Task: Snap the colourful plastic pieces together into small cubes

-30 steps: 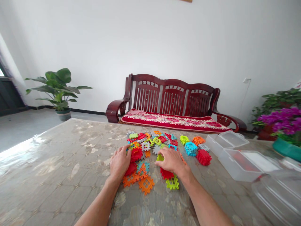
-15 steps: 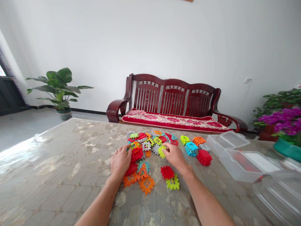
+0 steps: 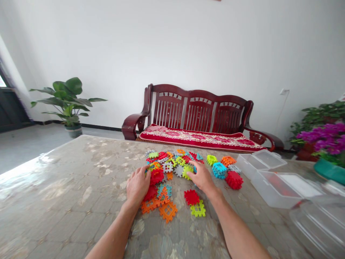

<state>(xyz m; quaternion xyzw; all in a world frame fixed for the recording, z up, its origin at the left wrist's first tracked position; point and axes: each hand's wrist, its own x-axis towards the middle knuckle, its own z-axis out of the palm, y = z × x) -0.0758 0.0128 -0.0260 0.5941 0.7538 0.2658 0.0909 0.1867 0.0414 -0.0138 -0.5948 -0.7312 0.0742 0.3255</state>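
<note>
A spread of colourful plastic waffle tiles (image 3: pixel 172 162) lies on the marbled table (image 3: pixel 67 194). My left hand (image 3: pixel 138 185) rests on the pile's left edge, fingers curled against a red block (image 3: pixel 156 176). My right hand (image 3: pixel 201 177) is over the middle of the pile, its fingers pinching a lime-green tile (image 3: pixel 186 172). A red tile (image 3: pixel 191 197) and a lime-green tile (image 3: pixel 198 209) lie just below that hand. Orange tiles (image 3: pixel 167 210) sit between my forearms. Small stacks in green, blue, orange and red (image 3: pixel 233 180) stand to the right.
Clear plastic boxes (image 3: pixel 275 189) with loose lids stand at the table's right, a larger clear container (image 3: pixel 318 223) at the near right. A dark wooden bench (image 3: pixel 199 122) with a red cushion stands behind the table. Potted plants flank it: green (image 3: pixel 67 104) left, purple flowers (image 3: pixel 323 140) right.
My right hand has moved up and away from the red tile it covered, carrying a lime-green tile toward the pile's centre. The left hand has stayed put.
</note>
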